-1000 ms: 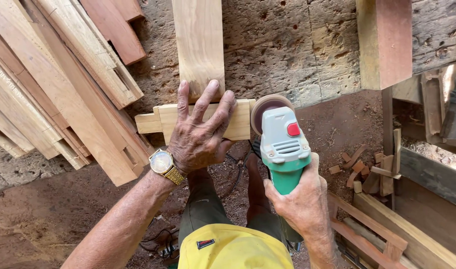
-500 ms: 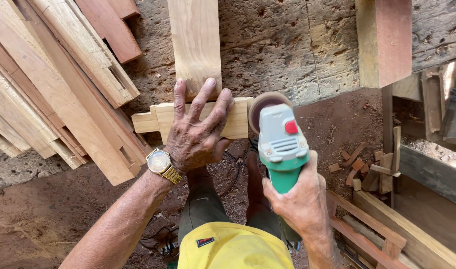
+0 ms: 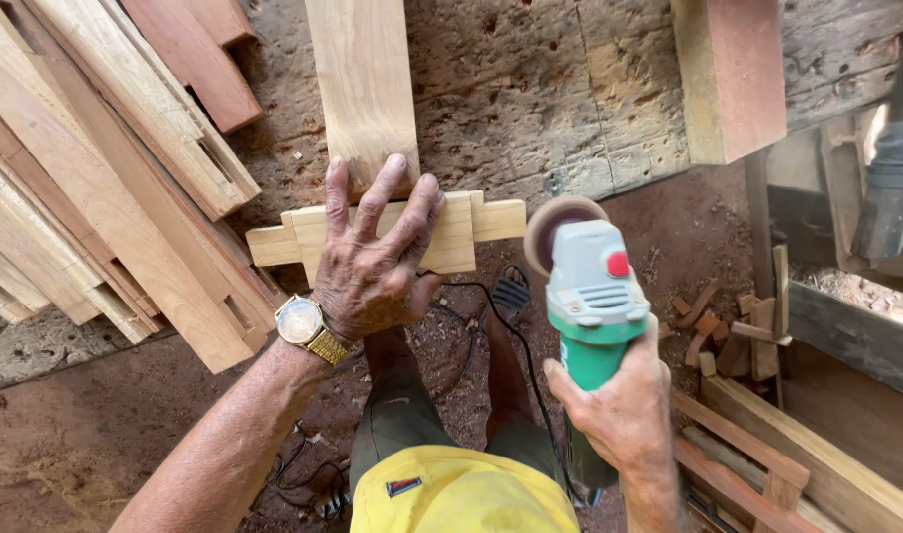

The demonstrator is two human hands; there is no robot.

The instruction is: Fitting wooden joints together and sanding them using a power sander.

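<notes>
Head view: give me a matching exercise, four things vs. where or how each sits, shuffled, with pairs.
Things:
1. left hand
2. right hand
3. wristwatch
4. wood offcuts

States:
A. lying on the ground at right
B. gripping the green sander
C. pressed flat on the notched wooden piece
D. worn on the left wrist

Pairs: 1-C, 2-B, 3-D, 4-A

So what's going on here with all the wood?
A person is working a piece of timber. The left hand lies spread flat on a short notched wooden piece resting at the edge of a rough workbench. The right hand grips a green and grey angle grinder, its sanding disc right beside the piece's right end; whether it touches is unclear. A long plank lies on the bench, planks lean to the left, offcuts on the ground.
</notes>
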